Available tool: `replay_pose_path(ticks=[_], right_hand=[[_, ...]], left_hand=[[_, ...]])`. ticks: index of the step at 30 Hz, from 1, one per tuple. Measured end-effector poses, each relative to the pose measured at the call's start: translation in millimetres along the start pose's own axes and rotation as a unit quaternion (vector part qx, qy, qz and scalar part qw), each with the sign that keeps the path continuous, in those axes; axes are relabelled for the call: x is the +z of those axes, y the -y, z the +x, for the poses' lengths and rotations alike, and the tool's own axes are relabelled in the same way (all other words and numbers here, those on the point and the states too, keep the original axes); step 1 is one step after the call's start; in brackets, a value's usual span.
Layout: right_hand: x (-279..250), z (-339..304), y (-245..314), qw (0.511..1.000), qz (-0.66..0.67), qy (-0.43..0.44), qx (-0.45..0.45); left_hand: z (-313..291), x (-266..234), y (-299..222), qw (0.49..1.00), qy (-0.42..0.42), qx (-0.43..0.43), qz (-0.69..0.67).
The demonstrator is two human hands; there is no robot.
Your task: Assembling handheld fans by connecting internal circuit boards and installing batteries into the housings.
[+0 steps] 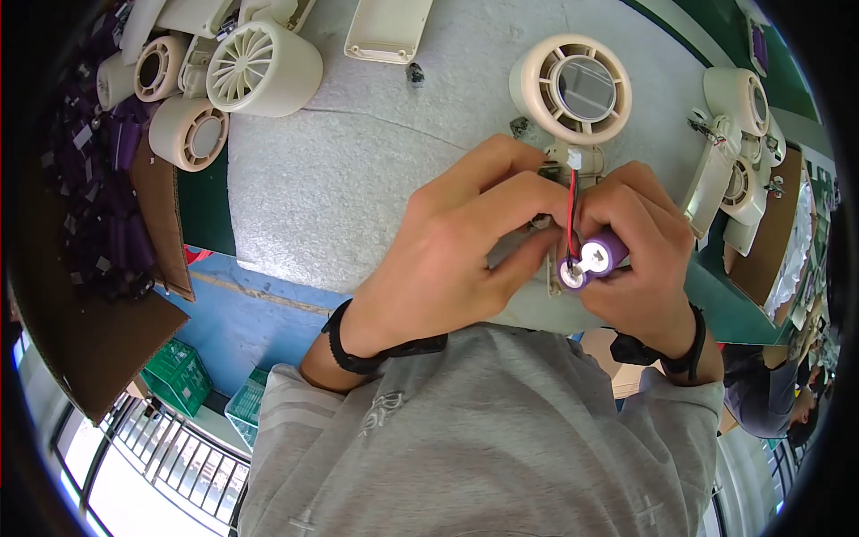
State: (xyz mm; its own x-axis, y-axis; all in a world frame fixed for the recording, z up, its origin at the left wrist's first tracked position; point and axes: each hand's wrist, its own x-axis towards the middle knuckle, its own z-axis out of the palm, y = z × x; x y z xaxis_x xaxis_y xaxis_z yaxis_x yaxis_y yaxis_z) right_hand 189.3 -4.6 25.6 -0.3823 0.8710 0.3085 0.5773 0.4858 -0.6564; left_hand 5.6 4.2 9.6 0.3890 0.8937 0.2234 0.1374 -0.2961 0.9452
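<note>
My right hand (640, 255) is closed around a purple battery pack (605, 251) of two joined cells, their white ends facing up. Red and black wires (573, 210) run from the pack up to a small white connector (574, 158). My left hand (470, 242) is closed beside the wires, its index finger and thumb bent toward the pack. What its fingertips grip is hidden. Just beyond both hands lies a cream handheld fan (573, 89) with a round head. Its open handle (586, 159) reaches back under my fingers, mostly covered.
Cream fan heads (264, 67) and casings stand at the back left, near a cardboard box (157, 215) of purple battery packs (112, 201). An empty cream shell (387, 31) lies at the back. More fans (738, 103) sit at right beside another box (778, 233). A person (769, 389) is at far right.
</note>
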Motion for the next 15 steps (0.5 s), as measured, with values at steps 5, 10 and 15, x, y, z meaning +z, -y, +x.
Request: replay_pose_path(ticks=[5, 10, 15], right_hand=[[0.5, -5.3, 4.1, 0.991, 0.115, -0.019, 0.074], [-10.4, -7.9, -0.3, 0.937, 0.299, -0.075, 0.163], [-20.8, 3.7, -13.5, 0.975, 0.222, 0.005, 0.013]], left_hand=[[-2.2, -3.7, 4.5, 1.0, 0.018, -0.006, 0.004], [-0.2, -8.5, 6.2, 0.998, 0.042, -0.022, -0.032], [-1.9, -10.6, 4.1, 0.992, 0.039, -0.078, -0.087]])
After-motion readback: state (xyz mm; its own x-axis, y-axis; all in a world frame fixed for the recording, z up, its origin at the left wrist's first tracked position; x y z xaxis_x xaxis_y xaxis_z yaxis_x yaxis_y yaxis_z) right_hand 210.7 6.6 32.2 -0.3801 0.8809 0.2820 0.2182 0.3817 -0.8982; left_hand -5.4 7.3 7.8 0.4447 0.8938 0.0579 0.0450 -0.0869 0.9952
